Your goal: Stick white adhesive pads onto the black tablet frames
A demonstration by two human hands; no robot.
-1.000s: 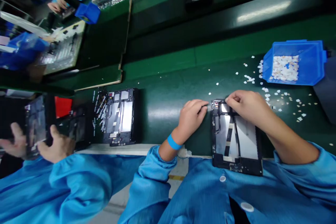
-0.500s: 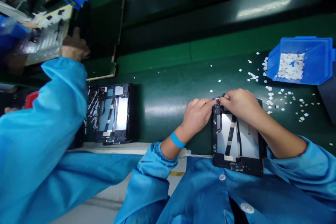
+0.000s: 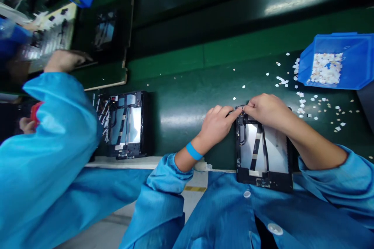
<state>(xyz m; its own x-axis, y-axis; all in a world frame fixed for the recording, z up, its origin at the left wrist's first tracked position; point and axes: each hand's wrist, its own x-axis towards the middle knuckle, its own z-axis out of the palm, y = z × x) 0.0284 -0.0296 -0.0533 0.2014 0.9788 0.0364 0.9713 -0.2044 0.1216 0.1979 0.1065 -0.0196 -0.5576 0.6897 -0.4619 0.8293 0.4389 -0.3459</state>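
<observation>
An opened tablet (image 3: 249, 151) lies at the table's front edge before me, its silver inside, dark ribbon cable and black cable facing up. At its top left corner, my left hand (image 3: 217, 124) presses with an outstretched index fingertip; the other fingers are curled. My right hand (image 3: 267, 111) pinches with thumb and index finger at the same corner, over the tablet's top edge. Whatever sits between those fingertips is too small and covered to make out. A small silvery part (image 3: 240, 107) shows at that corner, beside both fingertips.
A blue bin (image 3: 355, 62) holds small white pieces, with more scattered around it. Left of me stand stacked opened tablets (image 3: 133, 124) with loose thin parts beside them. A co-worker's sleeve (image 3: 58, 124) and hand (image 3: 66, 60) reach across at far left.
My left index finger has straightened and moved onto the tablet's corner. The co-worker's hand has drawn left, and another tablet now shows on the board there. The view has shifted slightly.
</observation>
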